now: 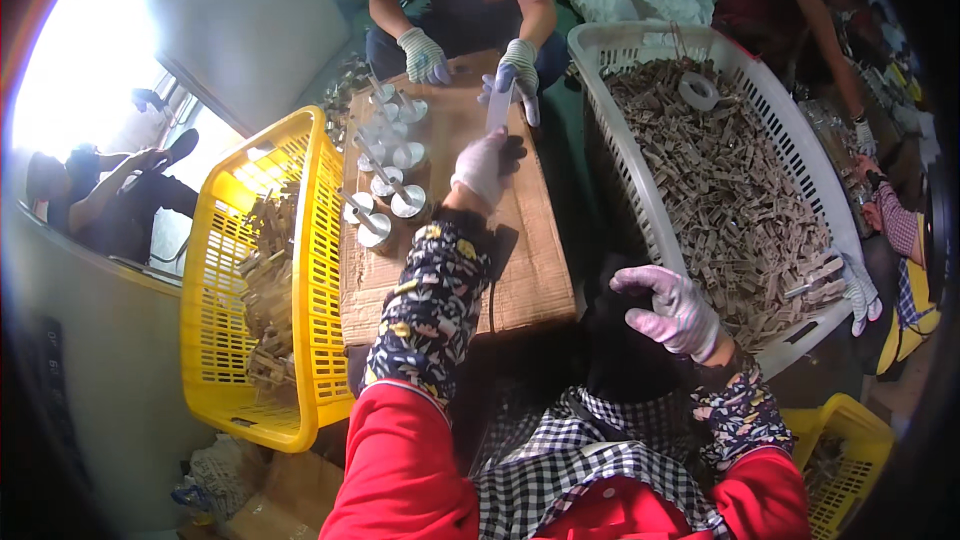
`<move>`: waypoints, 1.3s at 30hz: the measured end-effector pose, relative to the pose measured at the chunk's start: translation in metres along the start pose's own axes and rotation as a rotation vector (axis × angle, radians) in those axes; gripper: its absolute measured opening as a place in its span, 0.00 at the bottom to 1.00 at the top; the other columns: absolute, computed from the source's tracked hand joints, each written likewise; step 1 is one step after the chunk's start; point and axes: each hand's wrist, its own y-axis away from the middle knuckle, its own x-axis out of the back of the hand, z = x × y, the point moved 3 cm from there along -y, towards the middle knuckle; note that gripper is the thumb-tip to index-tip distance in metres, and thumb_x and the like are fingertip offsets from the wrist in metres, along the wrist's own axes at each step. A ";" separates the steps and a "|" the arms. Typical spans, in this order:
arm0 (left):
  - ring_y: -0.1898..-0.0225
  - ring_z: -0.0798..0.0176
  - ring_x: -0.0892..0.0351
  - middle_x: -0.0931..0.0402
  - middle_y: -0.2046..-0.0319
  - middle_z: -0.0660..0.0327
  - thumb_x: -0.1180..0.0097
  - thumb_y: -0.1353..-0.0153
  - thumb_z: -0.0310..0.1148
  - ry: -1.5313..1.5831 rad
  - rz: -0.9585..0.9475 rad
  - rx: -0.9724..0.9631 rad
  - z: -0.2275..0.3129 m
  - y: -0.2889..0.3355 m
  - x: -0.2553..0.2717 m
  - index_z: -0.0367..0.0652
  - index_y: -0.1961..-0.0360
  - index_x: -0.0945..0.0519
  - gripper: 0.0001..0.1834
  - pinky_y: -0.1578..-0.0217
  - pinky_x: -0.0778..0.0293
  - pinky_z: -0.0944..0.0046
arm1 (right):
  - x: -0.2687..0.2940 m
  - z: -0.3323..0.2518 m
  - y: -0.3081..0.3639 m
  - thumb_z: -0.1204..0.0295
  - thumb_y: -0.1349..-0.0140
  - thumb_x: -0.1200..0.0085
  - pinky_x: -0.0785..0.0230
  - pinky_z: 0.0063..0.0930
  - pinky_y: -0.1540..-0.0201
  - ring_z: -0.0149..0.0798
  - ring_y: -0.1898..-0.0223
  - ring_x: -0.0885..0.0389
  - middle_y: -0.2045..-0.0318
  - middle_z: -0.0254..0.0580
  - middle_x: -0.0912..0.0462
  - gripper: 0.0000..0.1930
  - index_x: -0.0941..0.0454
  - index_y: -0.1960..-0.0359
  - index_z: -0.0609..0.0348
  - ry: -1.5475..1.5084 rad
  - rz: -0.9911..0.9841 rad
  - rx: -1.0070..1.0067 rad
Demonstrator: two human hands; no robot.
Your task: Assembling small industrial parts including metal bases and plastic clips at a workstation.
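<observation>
My left hand point(482, 172), in a pale glove, reaches forward over the cardboard-topped table point(525, 260). Its fingers close on the near end of a translucent whitish strip point(498, 108). At the strip's far end is the gloved hand point(518, 70) of a person across from me. My right hand point(672, 312), in a stained white glove, is raised beside the table's near right corner. Its fingers are curved and apart, with nothing visible between them. Left of my left forearm stand several round metal discs with rods point(408, 200), grouped on the cardboard.
A yellow plastic basket point(308, 340) with flat pieces stands left of the table. To the right is a large white basket point(640, 180) heaped with small greyish pieces and a ring-shaped roll point(698, 91). A smaller yellow basket point(850, 420) sits lower right. Other people are at far left and right.
</observation>
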 end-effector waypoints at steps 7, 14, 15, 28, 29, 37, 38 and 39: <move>0.81 0.72 0.35 0.25 0.75 0.63 0.51 0.38 0.44 0.082 0.030 -0.012 -0.036 0.094 0.002 0.41 0.66 0.24 0.15 0.85 0.41 0.73 | -0.014 -0.001 0.005 0.79 0.46 0.45 0.39 0.24 0.44 0.31 0.51 0.28 0.55 0.38 0.23 0.21 0.31 0.48 0.64 -0.086 0.056 -0.090; 0.81 0.72 0.33 0.26 0.76 0.64 0.51 0.38 0.47 0.133 0.037 0.126 -0.119 0.178 -0.008 0.39 0.60 0.24 0.20 0.83 0.38 0.74 | -0.027 -0.028 0.050 0.78 0.45 0.45 0.36 0.25 0.47 0.31 0.53 0.26 0.57 0.38 0.23 0.18 0.28 0.51 0.65 -0.084 0.029 -0.135; 0.80 0.71 0.32 0.26 0.75 0.65 0.51 0.39 0.48 0.113 0.068 0.137 -0.131 0.183 -0.006 0.41 0.59 0.24 0.20 0.82 0.36 0.73 | -0.026 -0.039 0.054 0.77 0.45 0.46 0.35 0.24 0.48 0.30 0.54 0.26 0.59 0.37 0.23 0.18 0.28 0.51 0.65 0.039 0.011 -0.120; 0.74 0.64 0.26 0.23 0.72 0.64 0.48 0.41 0.47 0.209 0.138 0.134 -0.165 0.180 -0.007 0.45 0.62 0.21 0.17 0.72 0.29 0.64 | 0.032 -0.036 0.083 0.76 0.43 0.48 0.32 0.21 0.55 0.26 0.62 0.25 0.64 0.35 0.21 0.13 0.25 0.56 0.65 0.254 0.306 -0.080; 0.74 0.62 0.26 0.23 0.72 0.63 0.48 0.42 0.44 0.245 0.125 0.101 -0.168 0.181 -0.010 0.45 0.64 0.21 0.15 0.73 0.29 0.64 | 0.044 -0.035 0.081 0.74 0.43 0.48 0.32 0.20 0.56 0.25 0.62 0.25 0.64 0.34 0.21 0.14 0.25 0.55 0.64 0.149 0.363 -0.095; 0.74 0.66 0.22 0.21 0.71 0.61 0.47 0.40 0.47 -0.041 0.167 -0.067 -0.155 0.199 -0.023 0.36 0.60 0.23 0.22 0.77 0.27 0.70 | 0.177 -0.028 0.038 0.69 0.40 0.50 0.32 0.20 0.59 0.26 0.66 0.24 0.64 0.35 0.19 0.14 0.25 0.54 0.59 0.170 0.492 -0.114; 0.75 0.66 0.22 0.21 0.71 0.61 0.46 0.41 0.48 0.034 0.195 -0.036 -0.171 0.187 -0.021 0.35 0.60 0.24 0.23 0.78 0.27 0.70 | 0.194 0.002 0.031 0.69 0.40 0.50 0.31 0.21 0.60 0.27 0.66 0.24 0.64 0.36 0.19 0.13 0.25 0.55 0.59 0.122 0.497 -0.132; 0.75 0.66 0.22 0.21 0.71 0.61 0.46 0.41 0.48 0.022 0.197 -0.030 -0.175 0.187 -0.013 0.35 0.60 0.24 0.23 0.78 0.27 0.70 | 0.203 0.022 0.029 0.69 0.41 0.49 0.31 0.21 0.60 0.27 0.66 0.24 0.64 0.37 0.19 0.13 0.24 0.56 0.60 0.125 0.517 -0.193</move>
